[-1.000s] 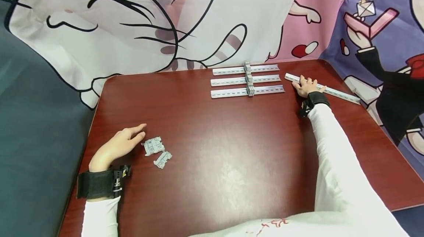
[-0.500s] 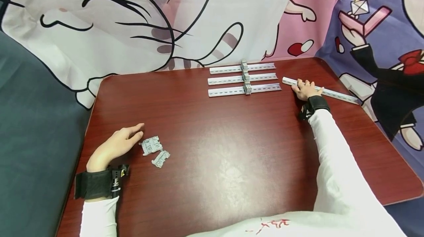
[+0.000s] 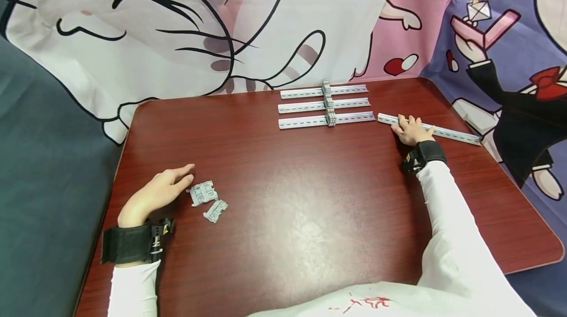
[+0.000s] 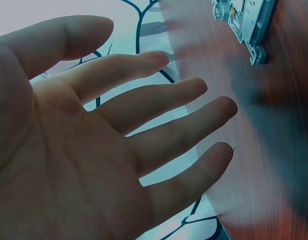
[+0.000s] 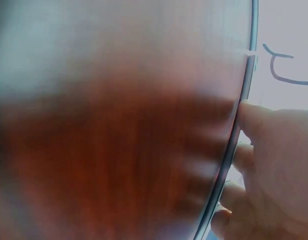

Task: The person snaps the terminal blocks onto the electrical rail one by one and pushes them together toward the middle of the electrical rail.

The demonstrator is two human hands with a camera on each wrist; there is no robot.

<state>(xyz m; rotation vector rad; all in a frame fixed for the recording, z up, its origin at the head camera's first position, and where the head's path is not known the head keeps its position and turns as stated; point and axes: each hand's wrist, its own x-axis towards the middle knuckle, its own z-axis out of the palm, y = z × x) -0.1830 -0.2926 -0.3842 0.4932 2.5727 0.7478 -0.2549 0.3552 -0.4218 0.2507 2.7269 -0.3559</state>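
Note:
My left hand [image 3: 157, 191] hovers over the left side of the table, fingers extended and holding nothing. The left wrist view shows its spread fingers and bare palm. Just right of its thumb lie a larger grey terminal block piece [image 3: 203, 193] and a smaller terminal block [image 3: 215, 211]; part of one terminal block [image 4: 248, 25] shows at the top of the left wrist view. At the back right, my right hand [image 3: 413, 130] grips a slotted metal DIN rail [image 3: 456, 134] near its left end. In the right wrist view the fingers line the long edge of the DIN rail [image 5: 226, 162].
Three more DIN rails [image 3: 301, 122] lie parallel at the back middle, each carrying a cluster of grey terminal blocks [image 3: 330, 117] near its centre. Printed cloth [image 3: 266, 21] hangs behind the brown table [image 3: 266, 169]. The gripped rail's right end reaches the table's right edge.
My right hand has drawn the left end of its DIN rail nearer, so the rail lies less slanted, closer to the line of the front rail. The left hand stays in place.

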